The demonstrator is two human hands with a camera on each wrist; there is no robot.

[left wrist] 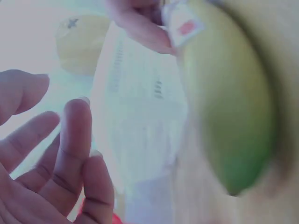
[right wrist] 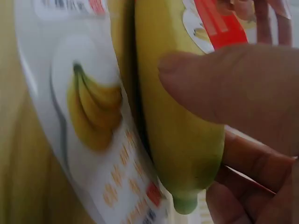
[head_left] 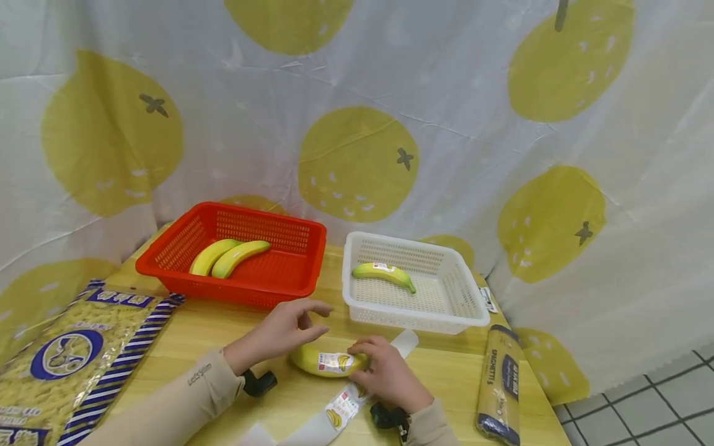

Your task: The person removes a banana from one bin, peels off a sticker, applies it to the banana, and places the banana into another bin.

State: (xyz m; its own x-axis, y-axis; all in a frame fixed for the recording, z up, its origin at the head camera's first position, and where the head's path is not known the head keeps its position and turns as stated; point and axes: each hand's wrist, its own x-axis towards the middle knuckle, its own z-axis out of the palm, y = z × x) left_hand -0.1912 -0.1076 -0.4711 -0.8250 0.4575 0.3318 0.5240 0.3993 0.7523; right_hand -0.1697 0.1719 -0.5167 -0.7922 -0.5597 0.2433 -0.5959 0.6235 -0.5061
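Steadying the labelled banana [head_left: 326, 362] on the desk [head_left: 446, 378], right hand [head_left: 387, 375] grips it; left hand [head_left: 284, 331] hovers, fingers relaxed.

Left hand [head_left: 284, 331] open and relaxed, right hand [head_left: 385, 371] curled in a grip.

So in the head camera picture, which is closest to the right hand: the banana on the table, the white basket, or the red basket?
1. Banana on the table: held in the right hand.
2. White basket: just behind the hand.
3. Red basket: farthest, back left, with two bananas inside.
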